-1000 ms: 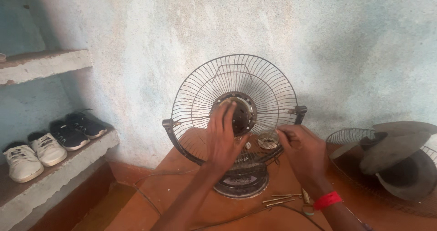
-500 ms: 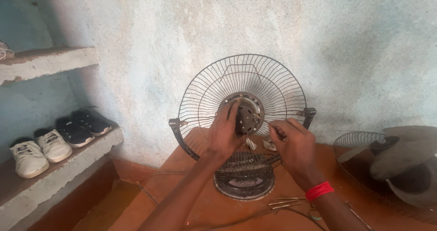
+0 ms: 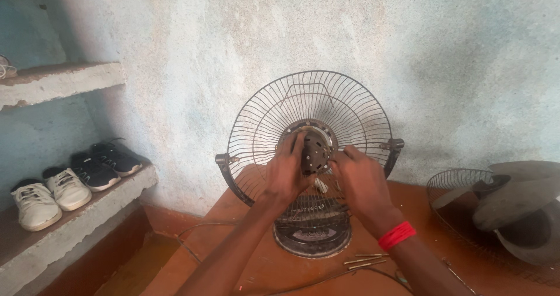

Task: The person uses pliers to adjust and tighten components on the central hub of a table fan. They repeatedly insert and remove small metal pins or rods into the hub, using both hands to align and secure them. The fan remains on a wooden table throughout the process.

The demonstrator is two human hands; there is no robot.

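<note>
A table fan stands on a brown wooden table [image 3: 233, 267], its front cover off, showing the round wire rear guard [image 3: 262, 121] and the dark motor hub [image 3: 315, 147] at its centre. My left hand [image 3: 287, 170] grips the hub's left side. My right hand [image 3: 357, 176], a red band at the wrist, has its fingers pinched at the hub's right edge; what they pinch is hidden. The fan's round base [image 3: 312, 237] sits below both hands.
Several thin metal rods [image 3: 364, 261] lie on the table by the base, and a cable [image 3: 192, 229] trails left. A loose wire guard with fan blades [image 3: 513, 205] lies at right. White shoes [image 3: 49, 194] and dark shoes [image 3: 105, 162] rest on a ledge left.
My right hand has risen from the lower guard area to the hub's right edge. My left hand stays on the hub. The view has shifted slightly left.
</note>
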